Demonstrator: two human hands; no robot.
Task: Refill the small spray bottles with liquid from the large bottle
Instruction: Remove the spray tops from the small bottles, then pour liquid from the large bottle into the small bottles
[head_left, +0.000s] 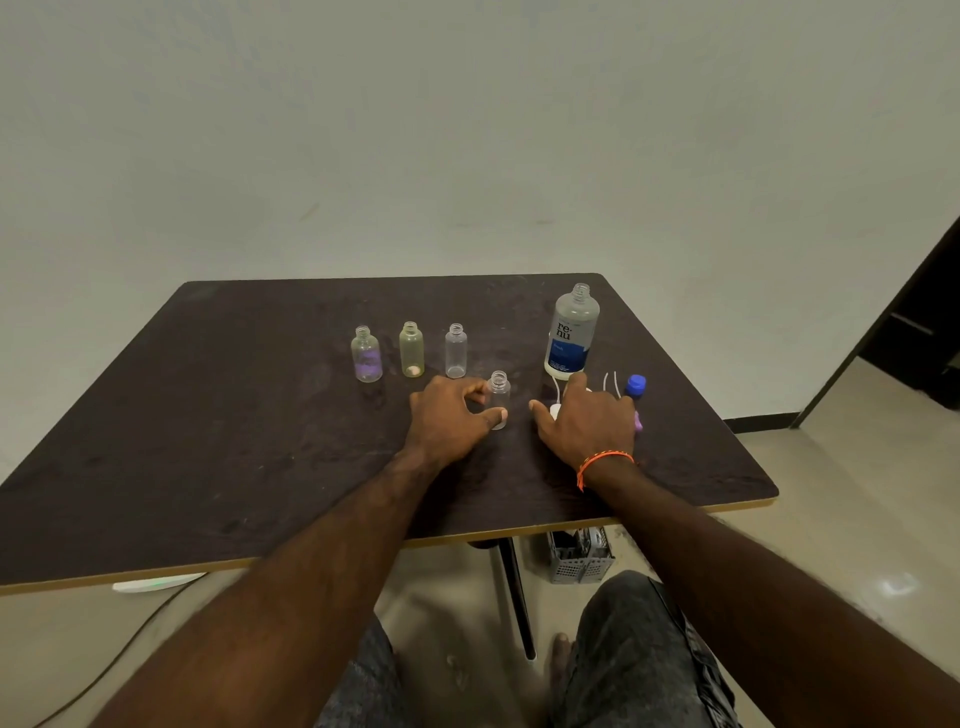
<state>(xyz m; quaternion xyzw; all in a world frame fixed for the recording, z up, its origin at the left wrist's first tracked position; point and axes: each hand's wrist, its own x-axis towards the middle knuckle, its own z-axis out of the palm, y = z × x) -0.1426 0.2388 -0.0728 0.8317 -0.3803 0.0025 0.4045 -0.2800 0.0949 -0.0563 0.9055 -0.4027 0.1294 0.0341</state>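
Centre of frame: left hand (449, 415) pinching small uncapped bottle (499, 398) between thumb and curled fingers. Right hand (587, 421) just right, fingers spread over white caps (556, 410). Large bottle (570, 333) upright behind.

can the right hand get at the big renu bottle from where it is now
Probably yes: the right hand lies flat on the dark table just in front of the large clear blue-labelled bottle, uncapped and upright, with nothing between them.

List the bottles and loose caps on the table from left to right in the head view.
purple-tinted small bottle → yellowish small bottle → clear small bottle → small bottle at the left hand → large bottle → blue cap
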